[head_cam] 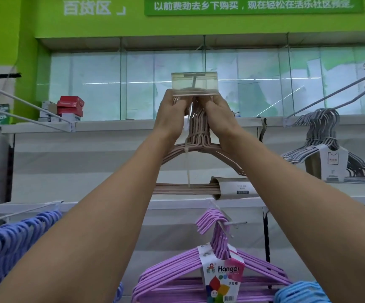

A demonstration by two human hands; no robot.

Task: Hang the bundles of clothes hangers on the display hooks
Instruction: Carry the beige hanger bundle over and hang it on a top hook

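Nearest the camera, along the bottom edge of the frame, a light blue bundle of hangers (297, 291) sits at the lower right and a periwinkle bundle (13, 237) hangs at the lower left. Between them, low and right of centre, a purple bundle of hangers (199, 270) hangs from a display hook (235, 223), with a paper label reading "Hanger" wrapped round its necks.

Both bare forearms rise from the bottom corners toward the middle of the frame. The left hand (172, 112) and the right hand (217, 112) meet just above centre, fingers curled round the hook ends of a beige bundle of hangers (197, 138). The bundle is held upright between them, its shoulders spreading below the wrists, a pale tie strip hanging down from the necks and a card sleeve round its lower bars. The hook ends sit right under a clear price tag holder (194, 84) at the tip of an upper display hook; whether they are already over the wire cannot be told.

Farther back at the right, a grey bundle of hangers (321, 141) hangs from another long hook. At the upper left, red boxes (70, 106) stand on the shelf top before glass panels and a green wall.
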